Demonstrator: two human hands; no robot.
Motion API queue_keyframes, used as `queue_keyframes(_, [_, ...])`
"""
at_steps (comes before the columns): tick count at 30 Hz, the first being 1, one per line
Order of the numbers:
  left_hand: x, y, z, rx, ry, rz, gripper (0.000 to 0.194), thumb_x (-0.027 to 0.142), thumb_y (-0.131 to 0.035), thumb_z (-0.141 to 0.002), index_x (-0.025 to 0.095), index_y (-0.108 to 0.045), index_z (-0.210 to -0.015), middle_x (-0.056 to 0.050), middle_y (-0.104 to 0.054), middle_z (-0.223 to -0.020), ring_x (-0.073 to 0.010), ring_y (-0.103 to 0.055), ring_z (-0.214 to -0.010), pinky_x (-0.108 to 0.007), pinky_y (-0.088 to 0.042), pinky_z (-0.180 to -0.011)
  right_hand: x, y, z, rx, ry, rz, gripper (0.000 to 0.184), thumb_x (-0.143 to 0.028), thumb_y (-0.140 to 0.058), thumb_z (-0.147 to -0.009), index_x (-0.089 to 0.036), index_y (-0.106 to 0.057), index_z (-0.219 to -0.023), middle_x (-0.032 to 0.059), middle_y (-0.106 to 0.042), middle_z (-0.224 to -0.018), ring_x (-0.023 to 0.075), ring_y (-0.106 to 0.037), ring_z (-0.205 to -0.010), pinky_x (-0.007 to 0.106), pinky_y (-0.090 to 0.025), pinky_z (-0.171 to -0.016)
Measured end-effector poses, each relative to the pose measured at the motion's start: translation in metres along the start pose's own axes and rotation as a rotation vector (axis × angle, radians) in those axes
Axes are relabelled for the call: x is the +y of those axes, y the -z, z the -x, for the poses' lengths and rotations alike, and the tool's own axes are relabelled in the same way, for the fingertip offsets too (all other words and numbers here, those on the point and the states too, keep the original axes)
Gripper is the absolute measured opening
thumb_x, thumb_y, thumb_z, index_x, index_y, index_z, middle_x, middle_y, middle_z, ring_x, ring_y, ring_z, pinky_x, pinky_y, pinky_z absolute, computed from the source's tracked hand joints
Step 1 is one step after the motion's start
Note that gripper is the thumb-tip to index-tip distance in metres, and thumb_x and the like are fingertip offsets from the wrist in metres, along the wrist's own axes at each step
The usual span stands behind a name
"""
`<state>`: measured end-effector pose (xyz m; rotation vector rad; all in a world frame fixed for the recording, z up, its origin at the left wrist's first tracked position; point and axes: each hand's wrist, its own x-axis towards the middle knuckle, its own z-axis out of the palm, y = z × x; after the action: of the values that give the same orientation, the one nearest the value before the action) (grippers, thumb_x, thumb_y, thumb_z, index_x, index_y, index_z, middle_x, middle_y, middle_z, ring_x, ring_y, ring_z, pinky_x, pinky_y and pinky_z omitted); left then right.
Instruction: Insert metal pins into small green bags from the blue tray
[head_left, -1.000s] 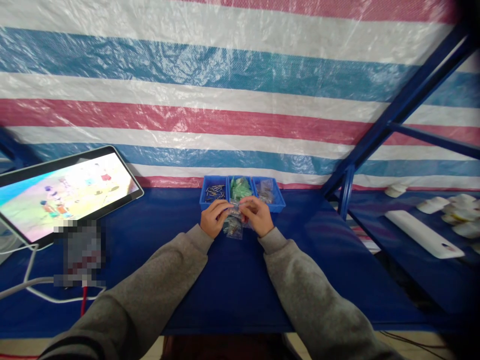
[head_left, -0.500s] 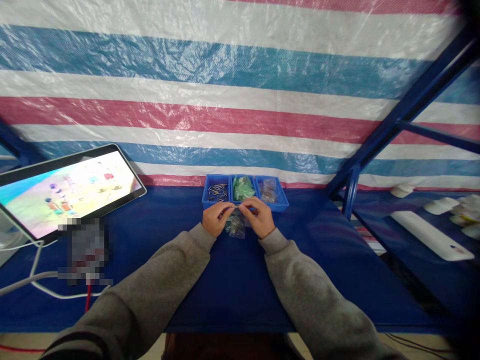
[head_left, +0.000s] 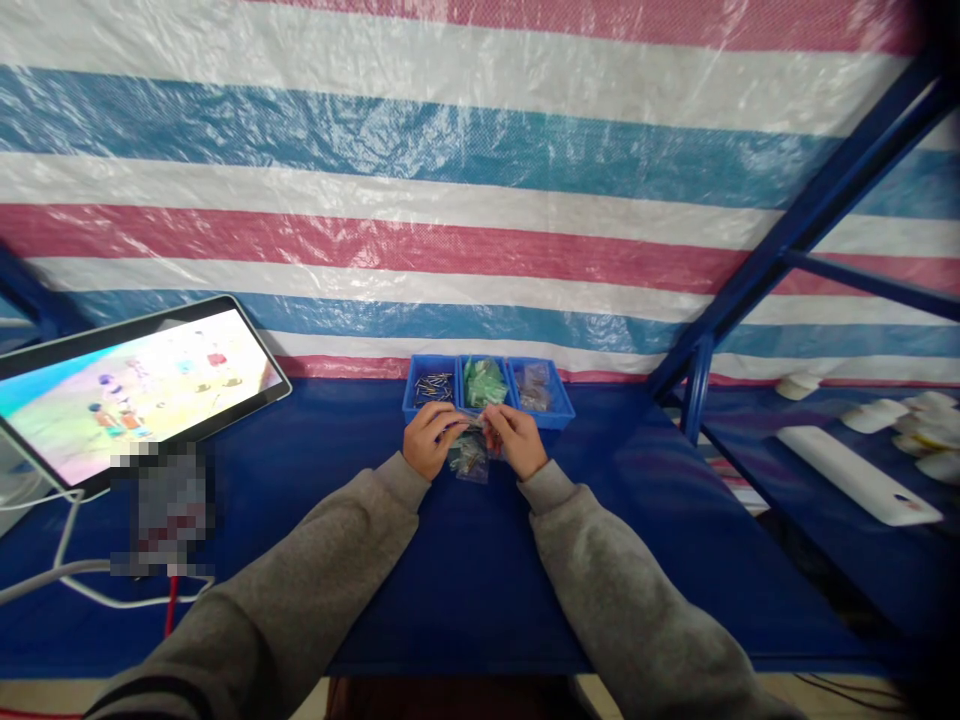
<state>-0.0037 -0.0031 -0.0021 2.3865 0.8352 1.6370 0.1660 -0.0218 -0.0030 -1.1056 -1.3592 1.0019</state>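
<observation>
My left hand (head_left: 430,440) pinches the left side of a small clear plastic bag (head_left: 472,412). At its right side, my right hand (head_left: 516,441) has closed fingers on the same bag; the fingertips are slightly blurred. Just below and between my hands, several clear bags with small parts (head_left: 471,462) lie on the blue tabletop. Behind my hands stand three blue bins in a row. The left bin (head_left: 410,392) holds loose screws (head_left: 435,386), the middle one holds green bags (head_left: 485,383), and the right one holds clear bags (head_left: 533,387).
A tablet with a lit screen (head_left: 150,390) leans at the left, with white cables (head_left: 71,535) and a blurred-out item near it. Blue metal struts (head_left: 750,275) rise at the right. Beyond them lie a long white object (head_left: 855,474) and white rolls (head_left: 874,414). A striped sheet (head_left: 465,230) hangs behind.
My right fingers have shifted a little and curled in, and more of the clear bag shows between my hands. The view has tipped slightly upward.
</observation>
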Motion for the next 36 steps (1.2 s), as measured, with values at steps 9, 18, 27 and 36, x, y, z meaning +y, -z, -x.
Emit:
queue_keyframes(9, [-0.002, -0.002, 0.005, -0.016, 0.123, 0.012, 0.015, 0.025, -0.054, -0.084, 0.016, -0.061, -0.094, -0.001, -0.064, -0.072, -0.0091, -0.059, -0.059, -0.021, -0.047, -0.06, -0.01, -0.002, 0.007, 0.014, 0.229, 0.238, 0.028, -0.045, -0.058, -0.077, -0.017, -0.064, -0.075, 0.0019, -0.06, -0.069, 0.0112, -0.054, -0.057, 0.021, -0.043, -0.049])
queue_keyframes(18, [0.004, 0.001, 0.001, 0.038, 0.172, 0.016, 0.017, 0.024, -0.048, -0.087, 0.015, -0.058, -0.097, -0.005, -0.063, -0.085, -0.0099, -0.058, -0.068, -0.019, -0.046, -0.059, -0.005, 0.006, -0.001, 0.087, 0.061, -0.155, 0.028, -0.043, -0.063, -0.073, -0.016, -0.057, -0.071, -0.0044, -0.054, -0.048, 0.0081, -0.046, -0.036, 0.021, -0.038, -0.037])
queue_keyframes(27, [0.002, 0.002, 0.001, 0.017, 0.147, 0.02, 0.015, 0.023, -0.047, -0.087, 0.015, -0.06, -0.09, -0.004, -0.061, -0.082, -0.0106, -0.055, -0.067, -0.021, -0.045, -0.059, 0.001, 0.018, -0.012, 0.576, 0.052, -0.374, 0.045, -0.042, -0.064, -0.07, -0.015, -0.056, -0.106, 0.008, -0.067, -0.092, 0.0166, -0.064, -0.059, 0.027, -0.05, -0.048])
queue_keyframes(36, [0.005, 0.003, 0.0, 0.011, 0.159, 0.02, 0.019, 0.026, -0.045, -0.088, 0.015, -0.06, -0.09, -0.005, -0.061, -0.082, -0.0113, -0.056, -0.068, -0.022, -0.046, -0.06, 0.001, 0.007, 0.0, 0.211, 0.195, 0.477, 0.025, -0.036, -0.053, -0.08, -0.017, -0.068, -0.084, 0.0027, -0.063, -0.065, 0.0134, -0.055, -0.054, 0.026, -0.044, -0.055])
